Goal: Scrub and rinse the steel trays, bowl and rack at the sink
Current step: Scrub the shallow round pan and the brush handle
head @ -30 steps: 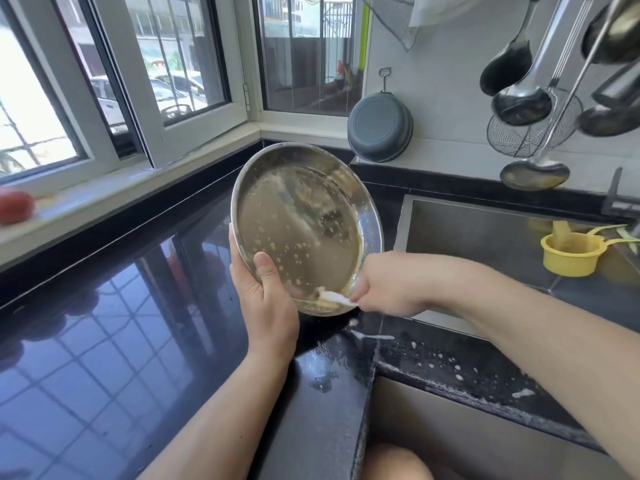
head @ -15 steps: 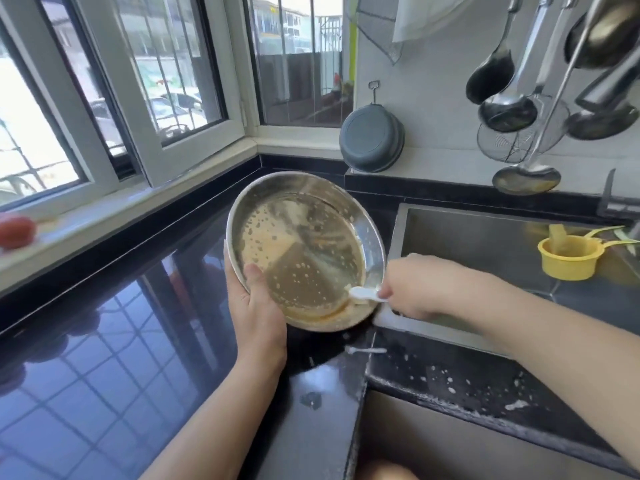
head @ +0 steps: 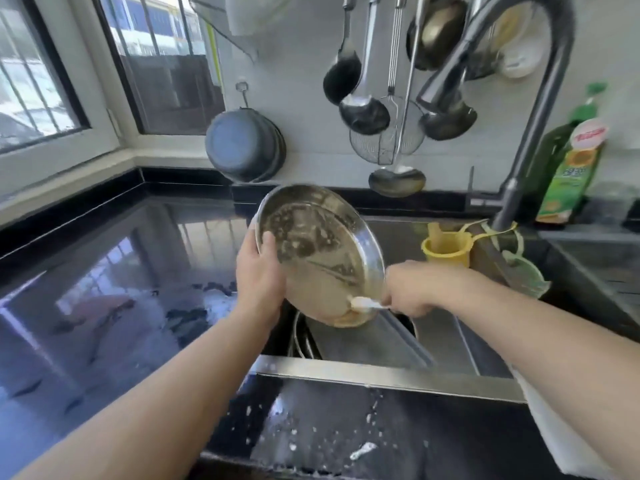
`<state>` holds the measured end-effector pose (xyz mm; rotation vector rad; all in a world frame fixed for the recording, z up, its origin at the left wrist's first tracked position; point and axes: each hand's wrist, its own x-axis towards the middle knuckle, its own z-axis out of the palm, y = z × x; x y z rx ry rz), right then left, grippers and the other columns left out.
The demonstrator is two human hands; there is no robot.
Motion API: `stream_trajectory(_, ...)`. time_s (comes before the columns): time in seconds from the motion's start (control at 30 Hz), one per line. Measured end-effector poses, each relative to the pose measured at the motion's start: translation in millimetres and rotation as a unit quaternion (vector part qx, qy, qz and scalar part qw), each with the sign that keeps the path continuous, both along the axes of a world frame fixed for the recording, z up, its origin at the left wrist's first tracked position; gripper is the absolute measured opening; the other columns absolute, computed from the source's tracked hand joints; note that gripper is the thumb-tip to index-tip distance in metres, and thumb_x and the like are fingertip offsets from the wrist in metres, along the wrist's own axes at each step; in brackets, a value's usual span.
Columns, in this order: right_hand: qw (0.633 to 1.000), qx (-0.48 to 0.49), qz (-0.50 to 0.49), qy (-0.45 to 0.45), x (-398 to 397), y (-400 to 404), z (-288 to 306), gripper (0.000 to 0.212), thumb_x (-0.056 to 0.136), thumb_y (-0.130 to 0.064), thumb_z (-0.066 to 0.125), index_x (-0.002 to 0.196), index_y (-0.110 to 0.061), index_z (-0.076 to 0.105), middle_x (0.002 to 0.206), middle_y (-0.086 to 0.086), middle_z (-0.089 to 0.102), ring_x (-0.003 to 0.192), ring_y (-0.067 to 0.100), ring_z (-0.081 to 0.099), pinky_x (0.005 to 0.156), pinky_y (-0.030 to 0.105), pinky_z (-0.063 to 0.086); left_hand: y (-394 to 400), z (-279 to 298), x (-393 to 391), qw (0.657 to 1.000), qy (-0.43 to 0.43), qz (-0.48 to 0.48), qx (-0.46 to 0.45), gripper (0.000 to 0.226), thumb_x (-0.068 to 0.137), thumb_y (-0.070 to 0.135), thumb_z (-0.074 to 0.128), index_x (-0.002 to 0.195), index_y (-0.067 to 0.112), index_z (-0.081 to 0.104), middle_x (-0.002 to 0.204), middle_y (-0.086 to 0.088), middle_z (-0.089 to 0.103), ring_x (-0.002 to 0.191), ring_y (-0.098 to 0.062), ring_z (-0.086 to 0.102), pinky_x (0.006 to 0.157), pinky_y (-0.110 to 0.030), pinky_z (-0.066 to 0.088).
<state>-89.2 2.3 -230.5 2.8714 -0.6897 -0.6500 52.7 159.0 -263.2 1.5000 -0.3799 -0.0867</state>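
A soap-flecked black counter lies nearest, below both forearms. Above the steel sink, a tilted round steel tray is gripped at its rim by the left hand, while a white brush is pinched in the right hand against the tray's lower edge. Ladles are hung on the wall beyond the hands.

Two hands, one steel tray, one white brush, one yellow cup, one green bottle.
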Motion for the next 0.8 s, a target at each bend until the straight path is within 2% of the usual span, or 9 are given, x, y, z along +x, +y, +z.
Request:
stream_trajectory(0.1,0.989,0.147,-0.021,0.011,3.4,-14.5,-21.4,0.03,0.097,-0.014,0.061,0.125,-0.017,0.071,0.086,0.002,0.067,0.078,0.023,0.061,0.074,0.031,0.052,-26.4,-22.2,-3.8,0.999,-0.013,-0.021,0.029,0.037,0.108,0.023,0.043,0.138,0.034,0.063,0.126,0.009,0.07,0.12,-0.014,0.063,0.109,-0.042,0.05)
stream_trajectory(0.17,0.979,0.195,-0.05,0.043,5.2,-31.6,-37.3,0.035,0.093,-0.008,0.061,0.124,-0.022,0.073,0.087,0.002,0.073,0.077,0.024,0.064,0.08,0.035,0.058,-36.0,-31.9,-6.6,0.998,-0.023,-0.043,0.029,0.039,0.109,0.021,0.044,0.139,0.034,0.064,0.128,0.013,0.07,0.121,-0.008,0.063,0.11,-0.037,0.05)
stream_trajectory(0.27,0.991,0.099,-0.084,0.036,-2.0,-50.5,-60.7,0.035,0.089,-0.009,0.063,0.123,-0.014,0.071,0.106,0.006,0.07,0.088,0.026,0.067,0.077,0.036,0.058,-42.3,-42.8,-3.9,0.998,-0.016,-0.053,0.029,0.036,0.108,0.021,0.048,0.135,0.033,0.068,0.122,0.013,0.074,0.115,-0.007,0.067,0.106,-0.039,0.054)
stream_trajectory(0.37,0.973,0.007,-0.185,-0.137,-7.7,-61.7,-63.8,0.036,0.094,-0.013,0.055,0.129,-0.015,0.059,0.126,0.009,0.06,0.114,0.032,0.061,0.081,0.038,0.048,-43.3,-48.8,1.8,0.998,0.032,-0.057,0.017,0.032,0.108,0.021,0.05,0.131,0.03,0.071,0.117,0.006,0.077,0.114,-0.018,0.071,0.105,-0.047,0.055)
stream_trajectory(0.47,0.958,-0.029,-0.197,-0.207,-5.2,-63.8,-59.6,0.035,0.098,-0.013,0.05,0.131,-0.014,0.058,0.127,0.011,0.06,0.116,0.034,0.06,0.077,0.038,0.043,-39.1,-47.0,3.4,0.997,0.065,-0.048,-0.002,0.032,0.109,0.022,0.049,0.135,0.026,0.068,0.119,0.001,0.077,0.113,-0.023,0.072,0.103,-0.05,0.056)
stream_trajectory(0.53,0.965,-0.02,-0.184,-0.189,-6.8,-62.0,-55.3,0.034,0.097,-0.015,0.052,0.131,-0.013,0.059,0.126,0.012,0.06,0.115,0.035,0.061,0.078,0.038,0.045,-39.1,-45.3,3.1,0.997,0.06,-0.042,-0.008,0.032,0.11,0.022,0.049,0.136,0.024,0.067,0.12,-0.002,0.076,0.113,-0.024,0.072,0.101,-0.05,0.057)
stream_trajectory(0.63,0.982,0.12,-0.139,-0.046,-9.2,-49.9,-50.5,0.033,0.097,-0.015,0.057,0.129,-0.01,0.063,0.116,0.011,0.067,0.102,0.029,0.066,0.084,0.036,0.053,-42.0,-44.5,-1.3,0.999,0.03,-0.034,-0.002,0.031,0.109,0.019,0.051,0.133,0.018,0.069,0.119,-0.003,0.076,0.106,-0.018,0.072,0.099,-0.045,0.058)
stream_trajectory(0.7,0.97,0.228,-0.079,0.033,-9.1,-41.7,-50.6,0.032,0.098,-0.014,0.057,0.128,-0.016,0.07,0.083,0.005,0.067,0.067,0.021,0.061,0.065,0.029,0.052,-42.7,-44.3,-2.4,0.999,0.022,-0.033,-0.001,0.03,0.108,0.019,0.052,0.133,0.017,0.07,0.118,-0.003,0.076,0.103,-0.015,0.072,0.099,-0.043,0.058)
stream_trajectory(0.8,0.912,0.395,-0.094,-0.052,-13.6,-38.2,-49.4,0.031,0.099,-0.017,0.06,0.125,-0.029,0.072,0.065,0.0,0.052,0.049,0.014,0.038,0.045,0.02,0.029,-41.6,-44.6,-1.1,0.999,0.03,-0.033,-0.018,0.031,0.108,0.022,0.052,0.135,0.019,0.068,0.123,-0.007,0.075,0.112,-0.022,0.071,0.102,-0.049,0.056)
